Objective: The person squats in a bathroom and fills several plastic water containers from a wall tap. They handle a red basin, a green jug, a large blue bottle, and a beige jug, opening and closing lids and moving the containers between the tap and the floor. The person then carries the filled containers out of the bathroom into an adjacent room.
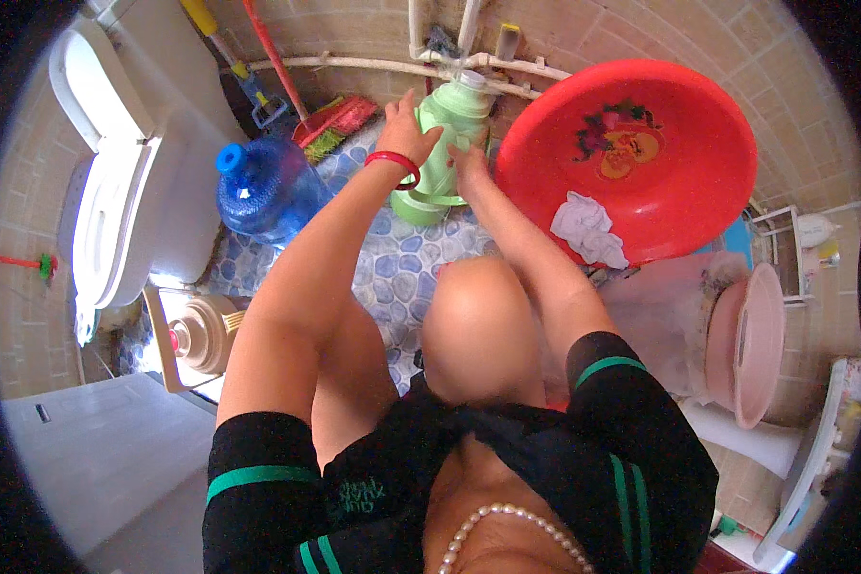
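Observation:
A light green thermos flask (438, 171) with a pale stopper (471, 79) stands on the pebble-patterned floor, its green handle low on the near side. My left hand (407, 131), with a red bangle at the wrist, is at the flask's left side, thumb and fingers spread apart. At the flask's right side is my right hand (471, 169), fingers bent towards its body; whether they grip it cannot be told. To the right, a large red plastic basin (696, 158) leans tilted against the wall, with a crumpled whitish cloth (588, 224) inside near its lower edge.
Left of my arms are a blue water jug (269, 188), a red dustpan (344, 115) with a broom, and a white toilet (133, 208) with its lid raised. A beige thermos (204, 336) stands nearer. Pipes (359, 64) run along the wall; a pink basin (757, 344) is at right.

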The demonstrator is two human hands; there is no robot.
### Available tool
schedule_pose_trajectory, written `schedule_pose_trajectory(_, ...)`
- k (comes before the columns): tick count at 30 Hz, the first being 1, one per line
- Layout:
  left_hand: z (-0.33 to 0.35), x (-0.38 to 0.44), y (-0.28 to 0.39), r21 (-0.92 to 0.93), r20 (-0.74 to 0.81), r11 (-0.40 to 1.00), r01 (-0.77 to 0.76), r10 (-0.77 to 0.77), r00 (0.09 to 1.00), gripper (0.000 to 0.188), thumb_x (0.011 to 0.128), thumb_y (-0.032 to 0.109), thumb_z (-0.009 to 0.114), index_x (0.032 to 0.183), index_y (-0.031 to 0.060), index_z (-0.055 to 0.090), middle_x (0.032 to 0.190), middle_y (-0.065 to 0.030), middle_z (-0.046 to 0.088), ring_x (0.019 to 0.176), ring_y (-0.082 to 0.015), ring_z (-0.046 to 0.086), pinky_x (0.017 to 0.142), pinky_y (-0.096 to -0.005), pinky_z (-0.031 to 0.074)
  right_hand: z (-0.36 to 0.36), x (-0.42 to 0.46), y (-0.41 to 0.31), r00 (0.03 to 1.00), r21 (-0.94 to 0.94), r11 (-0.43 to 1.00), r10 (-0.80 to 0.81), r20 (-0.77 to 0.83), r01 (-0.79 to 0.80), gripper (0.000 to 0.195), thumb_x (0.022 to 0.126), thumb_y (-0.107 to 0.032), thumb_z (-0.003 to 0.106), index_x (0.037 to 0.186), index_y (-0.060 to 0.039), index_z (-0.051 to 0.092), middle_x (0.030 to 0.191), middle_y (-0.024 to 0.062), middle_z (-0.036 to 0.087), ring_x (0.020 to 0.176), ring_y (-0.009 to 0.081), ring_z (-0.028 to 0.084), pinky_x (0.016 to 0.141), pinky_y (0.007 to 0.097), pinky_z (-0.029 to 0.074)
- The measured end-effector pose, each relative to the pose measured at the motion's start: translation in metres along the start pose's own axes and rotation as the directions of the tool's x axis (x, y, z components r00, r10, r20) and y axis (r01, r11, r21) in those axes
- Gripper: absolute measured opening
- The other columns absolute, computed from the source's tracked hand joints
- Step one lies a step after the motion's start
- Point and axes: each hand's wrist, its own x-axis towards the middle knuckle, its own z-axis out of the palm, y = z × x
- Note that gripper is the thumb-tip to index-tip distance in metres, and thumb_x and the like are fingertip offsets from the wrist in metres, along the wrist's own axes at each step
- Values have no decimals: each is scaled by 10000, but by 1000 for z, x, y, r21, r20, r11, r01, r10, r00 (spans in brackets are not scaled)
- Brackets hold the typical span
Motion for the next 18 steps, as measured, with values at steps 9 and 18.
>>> schedule_pose_trajectory(9, -31, -32, 11, -22, 2, 993, 112, -112, 994, 829, 807, 287, 752, 1467, 24, 325, 1391, -317, 414, 1278, -470, 463, 1061, -460, 430, -2, 37, -4, 1000, 18, 999, -27, -9, 27, 240, 868, -188, 689, 1058, -43, 677, 857, 64, 671, 655, 192, 554, 645, 370, 475)
schedule_pose_trajectory(18, -24, -31, 10, 67, 62, 993, 93, -97, 993, 832, 803, 300, 744, 1472, 46, 321, 1409, -255, 398, 1210, -434, 537, 1005, -464, 480, -17, 15, 8, 977, -167, 963, -202, 66, 211, 252, 857, -241, 709, 982, -23, 685, 831, 95, 683, 695, 195, 617, 639, 369, 466)
